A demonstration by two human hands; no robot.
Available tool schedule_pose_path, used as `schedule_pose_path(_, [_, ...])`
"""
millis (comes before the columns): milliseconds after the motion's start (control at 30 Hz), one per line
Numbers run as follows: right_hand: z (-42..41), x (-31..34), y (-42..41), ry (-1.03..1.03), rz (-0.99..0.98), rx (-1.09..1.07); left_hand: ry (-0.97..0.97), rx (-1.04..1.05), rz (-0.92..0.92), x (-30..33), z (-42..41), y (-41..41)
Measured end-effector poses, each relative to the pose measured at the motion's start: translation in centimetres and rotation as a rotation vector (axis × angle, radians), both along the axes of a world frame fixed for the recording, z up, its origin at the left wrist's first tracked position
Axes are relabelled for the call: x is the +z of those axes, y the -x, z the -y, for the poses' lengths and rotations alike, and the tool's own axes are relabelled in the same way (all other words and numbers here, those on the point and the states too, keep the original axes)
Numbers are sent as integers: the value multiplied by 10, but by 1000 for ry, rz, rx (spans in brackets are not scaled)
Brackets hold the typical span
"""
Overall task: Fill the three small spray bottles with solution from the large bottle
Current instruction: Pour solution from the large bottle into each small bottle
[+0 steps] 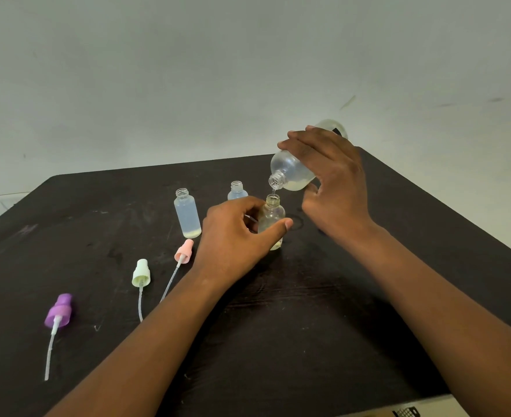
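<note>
My right hand (pixel 329 182) grips the large clear bottle (pixel 292 173), tipped mouth-down to the left. A thin stream of pale solution runs from its neck into a small open bottle (pixel 271 213). My left hand (pixel 236 233) holds that small bottle upright on the dark table (pixel 308 296), thumb in front, fingers behind. A taller small bottle (pixel 187 213) stands open to the left with liquid inside. A third small bottle (pixel 237 191) stands open behind my left hand, its lower part hidden.
Three spray tops with dip tubes lie on the table's left side: a pink one (pixel 183 251), a pale green one (pixel 141 273) and a purple one (pixel 58 310). The table's far edge meets a plain grey wall.
</note>
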State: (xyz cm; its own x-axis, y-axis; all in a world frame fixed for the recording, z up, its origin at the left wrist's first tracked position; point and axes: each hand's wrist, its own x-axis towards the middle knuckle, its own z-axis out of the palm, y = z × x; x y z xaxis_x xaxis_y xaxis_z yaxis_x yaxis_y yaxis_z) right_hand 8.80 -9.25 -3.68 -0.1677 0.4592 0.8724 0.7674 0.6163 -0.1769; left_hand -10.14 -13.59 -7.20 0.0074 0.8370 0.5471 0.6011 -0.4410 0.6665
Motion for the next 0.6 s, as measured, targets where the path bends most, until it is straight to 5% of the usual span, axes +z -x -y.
schedule_pose_path(600, [-1,0,0,-17,3,2,-9,1,-8,-1,-1,1])
